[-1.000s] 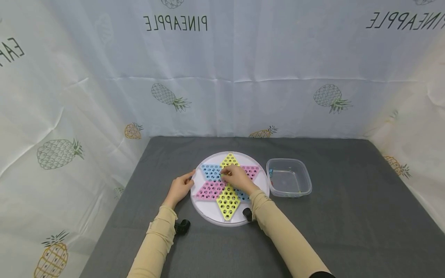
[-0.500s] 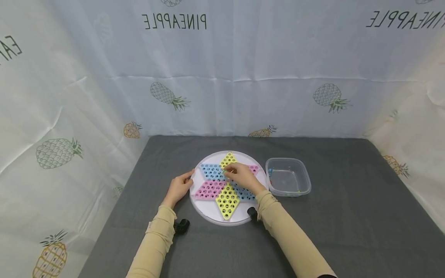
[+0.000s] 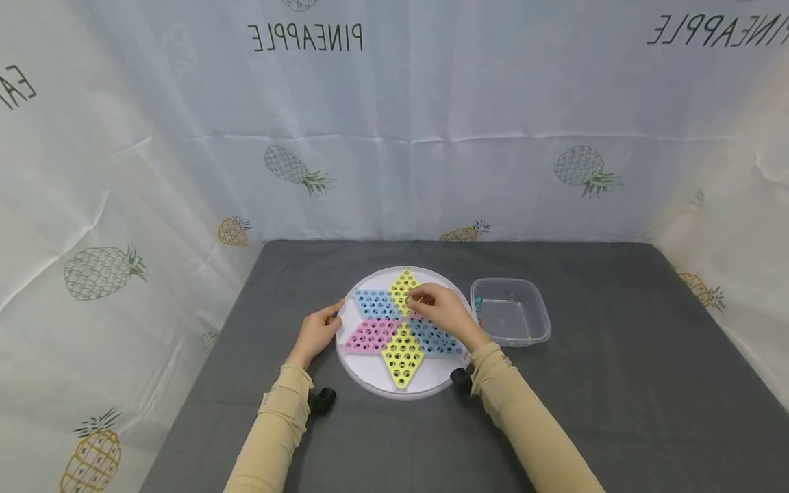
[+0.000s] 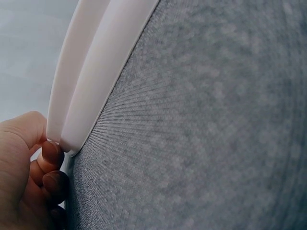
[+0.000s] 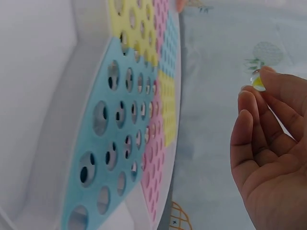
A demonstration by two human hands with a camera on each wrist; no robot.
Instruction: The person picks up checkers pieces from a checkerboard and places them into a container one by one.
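Observation:
A round white Chinese checkers board (image 3: 370, 373) lies on the table, its hexagram of yellow, blue and pink sections full of holes. My left hand (image 3: 317, 333) is at the board's left edge; in the left wrist view, thumb and finger pinch the white rim (image 4: 91, 81). Over the upper right of the star is my right hand (image 3: 448, 311). Between its thumb and index finger it pinches a clear glass marble (image 5: 258, 81) with a yellow streak, held above the board surface. The hand covers much of the right pink section in the head view.
A clear plastic container (image 3: 548, 318) stands just right of the board, with a few small coloured marbles (image 3: 479, 302) along its left side. Grey cloth (image 3: 616, 383) covers the table. Pineapple-print curtains (image 3: 394, 185) enclose the back and sides.
My right hand has moved right, from near the blue section toward the right pink one, still pinching the marble. The left hand stays on the rim.

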